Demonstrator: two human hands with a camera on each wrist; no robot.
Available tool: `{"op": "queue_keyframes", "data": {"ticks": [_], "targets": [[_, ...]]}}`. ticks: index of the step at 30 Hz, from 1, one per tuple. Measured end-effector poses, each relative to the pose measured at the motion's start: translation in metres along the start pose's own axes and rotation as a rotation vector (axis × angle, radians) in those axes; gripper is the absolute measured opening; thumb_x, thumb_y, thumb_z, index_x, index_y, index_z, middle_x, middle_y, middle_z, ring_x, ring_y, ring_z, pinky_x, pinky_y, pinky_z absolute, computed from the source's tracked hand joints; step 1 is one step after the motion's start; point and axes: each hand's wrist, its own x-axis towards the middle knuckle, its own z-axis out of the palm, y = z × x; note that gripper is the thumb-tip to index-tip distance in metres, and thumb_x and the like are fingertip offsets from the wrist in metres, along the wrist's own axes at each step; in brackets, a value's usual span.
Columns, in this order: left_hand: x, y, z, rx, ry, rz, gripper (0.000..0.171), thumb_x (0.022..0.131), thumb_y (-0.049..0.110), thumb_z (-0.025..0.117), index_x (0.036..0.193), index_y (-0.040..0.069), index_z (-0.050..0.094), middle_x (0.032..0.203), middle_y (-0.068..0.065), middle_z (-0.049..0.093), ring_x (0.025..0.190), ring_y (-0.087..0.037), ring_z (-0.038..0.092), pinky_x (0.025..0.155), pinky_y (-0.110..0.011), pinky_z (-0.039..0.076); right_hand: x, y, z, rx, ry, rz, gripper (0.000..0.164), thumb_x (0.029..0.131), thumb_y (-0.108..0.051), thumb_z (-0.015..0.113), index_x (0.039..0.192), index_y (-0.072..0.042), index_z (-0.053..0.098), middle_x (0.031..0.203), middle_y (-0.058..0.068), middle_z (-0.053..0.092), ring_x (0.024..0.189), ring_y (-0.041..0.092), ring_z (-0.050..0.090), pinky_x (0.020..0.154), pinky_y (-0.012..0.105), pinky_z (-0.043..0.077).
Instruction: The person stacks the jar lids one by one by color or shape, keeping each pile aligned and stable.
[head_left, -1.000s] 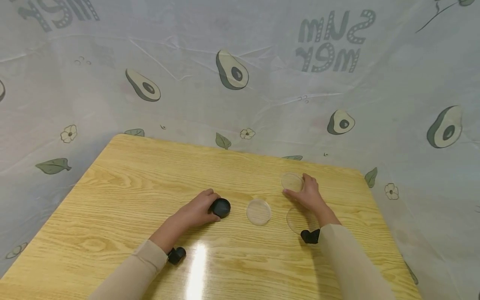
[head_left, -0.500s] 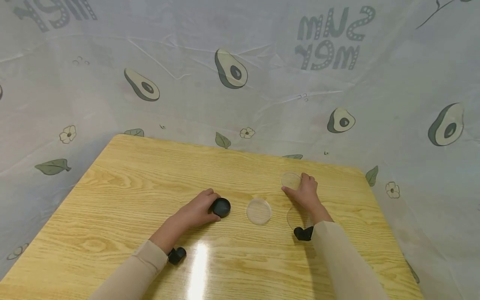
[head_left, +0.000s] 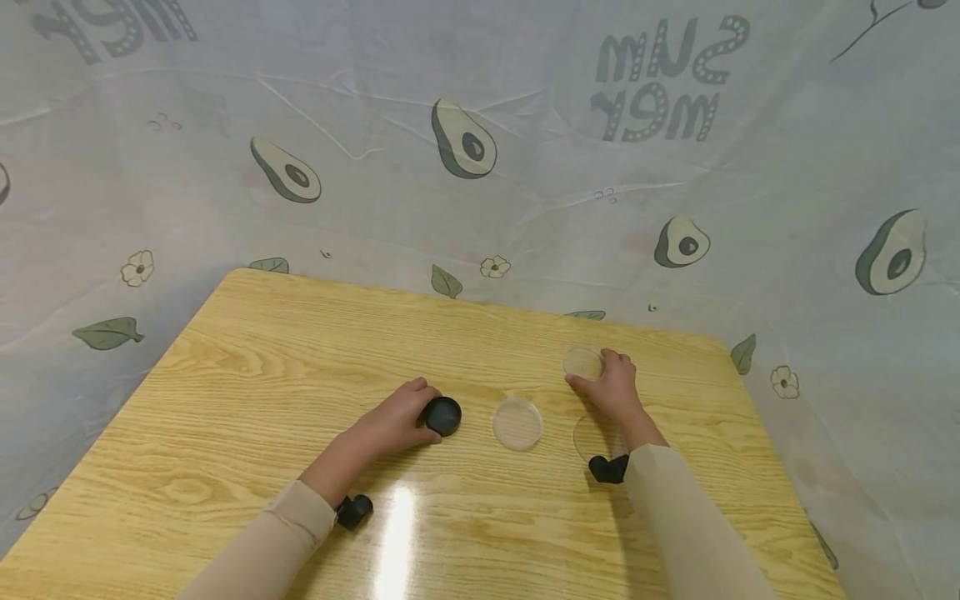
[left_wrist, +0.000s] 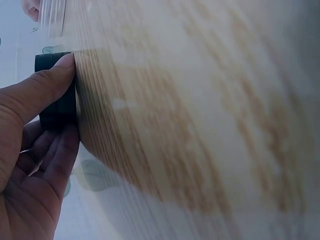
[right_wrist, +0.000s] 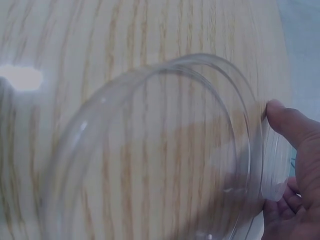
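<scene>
In the head view my left hand (head_left: 393, 422) grips a small black round dish or cap (head_left: 443, 416) on the table. The left wrist view shows the thumb on the upper side of the black piece (left_wrist: 59, 107) and fingers beneath. My right hand (head_left: 613, 390) holds the near right rim of a clear round dish (head_left: 582, 362) at the back right. Between the hands lies a second clear round dish (head_left: 517, 423). A third clear dish (head_left: 589, 435) lies partly hidden under my right wrist; it fills the foreground of the right wrist view.
The wood-grain table (head_left: 300, 333) reaches back to a pale printed curtain (head_left: 360, 208). Black wrist cameras sit at the left wrist (head_left: 354, 511) and the right wrist (head_left: 608, 468). A bright light reflection (head_left: 395, 542) lies near the front.
My right wrist and forearm have shifted slightly to the left, covering more of the third clear dish's right side. The left hand and black piece have stayed in place.
</scene>
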Motion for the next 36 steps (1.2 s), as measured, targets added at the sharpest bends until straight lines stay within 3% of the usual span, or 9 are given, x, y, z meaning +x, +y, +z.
{"op": "queue_keyframes", "data": {"ticks": [17, 36], "targets": [[0.001, 0.003, -0.002, -0.014, -0.010, -0.016, 0.049, 0.086, 0.018, 0.088, 0.125, -0.001, 0.066, 0.109, -0.009, 0.060, 0.099, -0.020, 0.059, 0.091, -0.040, 0.054, -0.005, 0.009, -0.011, -0.043, -0.011, -0.036, 0.095, 0.096, -0.039, 0.076, 0.160, 0.011, 0.025, 0.160, 0.038, 0.026, 0.148, 0.053, 0.027, 0.120, 0.067, 0.032], [0.000, 0.003, -0.003, -0.019, -0.001, -0.006, 0.046, 0.086, 0.017, 0.088, 0.123, 0.000, 0.067, 0.108, -0.009, 0.060, 0.098, -0.020, 0.058, 0.090, -0.040, 0.053, -0.032, 0.020, -0.021, -0.097, -0.031, -0.145, 0.095, 0.094, -0.041, 0.079, 0.158, 0.011, 0.031, 0.156, 0.037, 0.033, 0.146, 0.055, 0.029, 0.115, 0.070, 0.036]]}}
